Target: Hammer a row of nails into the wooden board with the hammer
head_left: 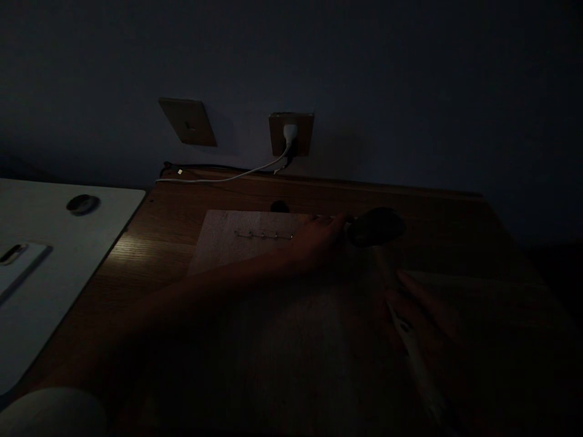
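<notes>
The picture is very dark. My right hand [416, 309] is wrapped round the pale handle [412, 346] of a hammer, whose thick dark head [378, 227] hangs over the right end of a board. Just left of that head, my left hand [319, 237] reaches across the board [223, 223], its fingers closed together at the far edge. Whatever they pinch, if anything, is too dark to name. A row of small metal pieces [263, 235], like nails or hooks, runs along the board with a thin line between them, partly hidden by the left hand.
The board lies on a wooden table [155, 237] against a wall. A white surface [50, 212] on the left bears a dark round object [82, 204] and a phone [20, 264]. A white cable [218, 180] runs to a wall socket [303, 130].
</notes>
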Tool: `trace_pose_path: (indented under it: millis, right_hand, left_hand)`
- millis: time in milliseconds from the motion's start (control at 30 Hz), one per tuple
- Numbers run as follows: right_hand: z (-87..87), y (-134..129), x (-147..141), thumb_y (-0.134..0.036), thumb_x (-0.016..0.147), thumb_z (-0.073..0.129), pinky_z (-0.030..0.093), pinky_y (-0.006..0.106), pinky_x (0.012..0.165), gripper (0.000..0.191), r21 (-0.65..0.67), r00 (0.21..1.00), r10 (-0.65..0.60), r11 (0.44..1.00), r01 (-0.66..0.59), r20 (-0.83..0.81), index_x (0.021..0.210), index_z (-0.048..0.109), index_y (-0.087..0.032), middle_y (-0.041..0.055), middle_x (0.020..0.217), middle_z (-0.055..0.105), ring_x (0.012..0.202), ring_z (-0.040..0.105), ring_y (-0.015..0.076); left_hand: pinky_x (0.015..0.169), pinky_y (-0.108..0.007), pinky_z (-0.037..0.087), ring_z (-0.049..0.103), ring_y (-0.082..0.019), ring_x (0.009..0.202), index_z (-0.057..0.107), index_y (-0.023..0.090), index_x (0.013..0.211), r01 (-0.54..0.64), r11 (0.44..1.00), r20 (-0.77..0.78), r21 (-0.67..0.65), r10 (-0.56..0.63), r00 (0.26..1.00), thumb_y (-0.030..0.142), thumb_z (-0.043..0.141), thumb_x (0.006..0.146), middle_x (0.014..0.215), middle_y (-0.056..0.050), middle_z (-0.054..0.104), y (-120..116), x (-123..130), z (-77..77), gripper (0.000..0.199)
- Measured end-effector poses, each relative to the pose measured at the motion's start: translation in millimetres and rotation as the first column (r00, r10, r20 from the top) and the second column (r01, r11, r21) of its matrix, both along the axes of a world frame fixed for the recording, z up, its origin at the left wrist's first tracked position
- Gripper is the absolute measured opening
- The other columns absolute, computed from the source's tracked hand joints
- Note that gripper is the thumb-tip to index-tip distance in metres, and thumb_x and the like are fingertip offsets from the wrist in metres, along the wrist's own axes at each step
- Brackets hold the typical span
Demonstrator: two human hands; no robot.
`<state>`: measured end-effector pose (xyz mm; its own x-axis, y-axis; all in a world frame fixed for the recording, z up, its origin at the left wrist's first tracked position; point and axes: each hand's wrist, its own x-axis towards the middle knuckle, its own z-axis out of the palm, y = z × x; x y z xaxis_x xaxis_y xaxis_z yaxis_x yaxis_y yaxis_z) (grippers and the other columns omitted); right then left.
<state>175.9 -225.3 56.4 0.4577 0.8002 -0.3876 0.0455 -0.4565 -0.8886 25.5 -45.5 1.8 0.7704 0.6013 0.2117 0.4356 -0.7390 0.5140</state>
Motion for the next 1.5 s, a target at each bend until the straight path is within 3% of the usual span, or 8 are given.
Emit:
trace_pose_path:
  millis: [200,433,700,900,1133,1300,1500]
  right_hand:
    - [2.5,4.6,-6.1,-0.058,0.069,0.083,0.041,0.026,0.039,0.058,-0.014,0.998,-0.045,0.999,0.046,0.037,0.114,0.071,-0.023,-0.0039,0.06,0.063,0.042,0.052,0.0142]
    - [2.1,4.1,-4.6,-0.061,0.07,0.082,0.041,0.026,0.039,0.056,-0.037,1.0,-0.01,0.999,0.01,0.014,0.111,0.072,-0.024,-0.0034,0.062,0.064,0.042,0.053,0.0141]
    - [1.9,5.0,-5.0,-0.061,0.078,0.078,0.039,0.025,0.039,0.047,0.0,0.998,0.025,1.0,-0.025,0.053,0.107,0.073,-0.025,-0.0039,0.059,0.06,0.043,0.049,0.0132]
    - [-8.2,0.8,-0.5,-0.061,0.075,0.082,0.042,0.025,0.041,0.057,-0.017,1.0,-0.015,1.0,0.015,0.007,0.118,0.072,-0.025,-0.0027,0.067,0.066,0.045,0.052,0.0134]
    - [-0.8,5.3,-5.0,-0.06,0.067,0.085,0.043,0.026,0.041,0.066,-0.044,0.999,-0.035,0.998,0.035,0.009,0.119,0.07,-0.023,-0.0033,0.065,0.066,0.046,0.054,0.0148]
    - [1.9,5.0,-5.8,-0.054,0.077,0.08,0.041,0.025,0.039,0.047,0.044,0.999,-0.03,0.999,0.029,0.045,0.113,0.066,-0.028,-0.0056,0.062,0.064,0.042,0.051,0.0132]
    - [0.2,8.2,-5.4,-0.049,0.076,0.086,0.04,0.024,0.039,0.075,0.186,0.995,-0.065,0.981,0.05,0.074,0.136,0.044,-0.035,-0.0121,0.055,0.06,0.038,0.049,0.0146]
  left_hand:
    - [0.102,-0.046,0.053,0.072,-0.031,0.114,0.043,0.014,0.145,0.0,1.0,0.001,0.006,0.0,1.0,0.019,0.065,0.093,0.124,-0.015,0.075,-0.2,-0.2,-1.4,0.056]
    - [0.1,-0.043,0.054,0.072,-0.028,0.113,0.047,0.016,0.139,-0.006,1.0,0.01,-0.021,0.007,1.0,0.016,0.058,0.097,0.125,-0.016,0.075,-0.1,0.3,1.4,0.044]
    - [0.101,-0.046,0.054,0.073,-0.029,0.111,0.045,0.015,0.142,0.008,1.0,-0.009,0.005,-0.008,1.0,0.015,0.059,0.094,0.119,-0.014,0.076,0.4,-0.1,-0.7,0.05]
    - [0.099,-0.045,0.055,0.073,-0.029,0.112,0.046,0.016,0.14,-0.017,1.0,-0.023,0.013,0.017,1.0,0.018,0.058,0.096,0.123,-0.016,0.076,-1.1,-0.5,2.7,0.046]
    - [0.101,-0.045,0.054,0.072,-0.031,0.114,0.046,0.013,0.141,-0.008,1.0,-0.026,-0.009,0.008,1.0,0.017,0.063,0.093,0.124,-0.017,0.074,-1.2,-0.5,2.8,0.051]
    - [0.109,-0.048,0.05,0.063,-0.031,0.128,0.045,0.016,0.144,0.01,1.0,0.017,0.026,-0.01,1.0,0.018,0.062,0.093,0.137,-0.016,0.065,-2.5,-1.8,2.2,0.053]
    - [0.112,-0.053,0.047,0.052,-0.034,0.136,0.046,0.016,0.147,0.019,0.985,0.074,0.171,-0.032,0.997,0.024,0.064,0.094,0.146,-0.019,0.054,-8.5,-2.6,1.4,0.057]
